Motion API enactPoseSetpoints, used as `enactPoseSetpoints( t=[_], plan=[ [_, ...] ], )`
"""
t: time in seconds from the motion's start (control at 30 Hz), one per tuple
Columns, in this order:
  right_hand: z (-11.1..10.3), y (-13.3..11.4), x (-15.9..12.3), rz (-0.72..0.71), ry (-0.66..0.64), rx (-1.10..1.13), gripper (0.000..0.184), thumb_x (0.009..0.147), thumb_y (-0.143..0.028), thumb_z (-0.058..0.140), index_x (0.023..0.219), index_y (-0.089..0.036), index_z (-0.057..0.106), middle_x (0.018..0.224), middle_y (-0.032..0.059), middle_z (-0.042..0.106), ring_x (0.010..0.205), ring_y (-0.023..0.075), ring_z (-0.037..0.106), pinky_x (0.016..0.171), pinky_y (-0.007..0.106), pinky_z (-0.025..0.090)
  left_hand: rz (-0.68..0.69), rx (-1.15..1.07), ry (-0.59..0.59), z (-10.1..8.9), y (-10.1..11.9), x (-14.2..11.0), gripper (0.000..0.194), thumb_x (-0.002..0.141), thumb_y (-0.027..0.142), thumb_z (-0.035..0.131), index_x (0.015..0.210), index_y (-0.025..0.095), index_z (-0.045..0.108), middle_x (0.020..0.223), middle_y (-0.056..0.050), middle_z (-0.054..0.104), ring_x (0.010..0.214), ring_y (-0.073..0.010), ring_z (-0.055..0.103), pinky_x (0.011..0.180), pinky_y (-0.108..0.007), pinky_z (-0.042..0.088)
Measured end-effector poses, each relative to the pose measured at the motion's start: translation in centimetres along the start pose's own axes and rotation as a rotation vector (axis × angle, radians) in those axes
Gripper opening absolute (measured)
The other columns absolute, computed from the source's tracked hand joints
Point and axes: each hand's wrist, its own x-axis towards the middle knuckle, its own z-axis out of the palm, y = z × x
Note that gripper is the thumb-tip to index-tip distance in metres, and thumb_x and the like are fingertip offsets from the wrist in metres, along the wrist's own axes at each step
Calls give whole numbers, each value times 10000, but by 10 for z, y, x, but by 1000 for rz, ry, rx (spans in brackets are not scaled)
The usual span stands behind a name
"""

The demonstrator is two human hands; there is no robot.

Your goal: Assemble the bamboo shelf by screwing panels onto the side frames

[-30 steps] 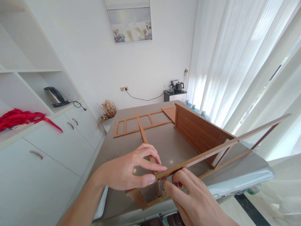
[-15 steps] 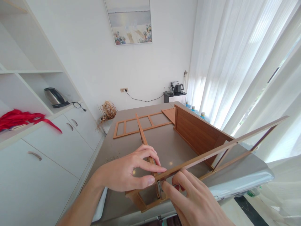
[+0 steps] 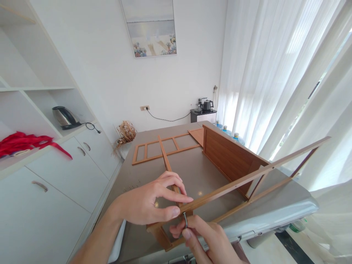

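Detail at six o'clock: both hands meet at one joint above a smooth grey-brown tabletop [image 3: 196, 176]. Left hand [image 3: 154, 201] is clamped by thumb and forefinger over the near end of a light-brown, ladder-shaped wooden frame [image 3: 220, 193], presumably to keep it aligned with a slender brown wooden rail [image 3: 166, 159] running toward eleven o'clock. Right hand [image 3: 211, 236] pinches the lower end of a bent silver metal hex key [image 3: 186, 221], its upper end at the frame's bar; the bend likely gives leverage. The frame extends toward two o'clock. Compared with half a second earlier, right fingers sit lower, exposing the key; the left grip is unchanged.
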Motion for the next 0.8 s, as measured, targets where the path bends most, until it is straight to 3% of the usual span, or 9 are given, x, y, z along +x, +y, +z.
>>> enactPoseSetpoints(
  t=[0.1,0.2,0.27,0.5,0.8],
  plan=[
    [4,4,-3,-101,25,-30,160,1048,-177,455,1138,-226,578,971,24,758,887,108,745,795,156,558,-5,4,-5,0,0,0,331,969,304,615,1286,295,709,1246,-73,608,1306,-231,461,1182,-393,392],
    [0,5,-5,-303,45,-200,175,1021,-120,466,1131,-209,568,891,36,715,790,134,684,736,207,552,-21,10,-18,0,0,1,342,964,290,622,1297,302,701,1253,-65,600,1316,-218,455,1192,-377,376],
    [-9,2,-5,-350,67,-341,232,975,-53,479,1128,-200,572,858,36,665,736,140,611,674,221,522,-24,13,-21,0,0,1,342,965,290,620,1298,306,699,1253,-62,600,1315,-214,456,1193,-374,375],
    [-37,-20,-2,-246,79,-657,305,908,-18,470,1102,-201,619,845,40,559,736,167,502,631,249,467,-20,13,-16,0,0,1,335,969,303,619,1293,309,703,1245,-60,607,1309,-223,455,1184,-380,389],
    [-35,-12,-1,-208,-5,-673,381,885,-7,440,1156,-199,627,895,61,548,788,196,485,669,298,462,-33,13,-13,1,1,1,345,966,285,620,1301,319,695,1239,-49,601,1310,-205,462,1186,-351,376]
  ],
)
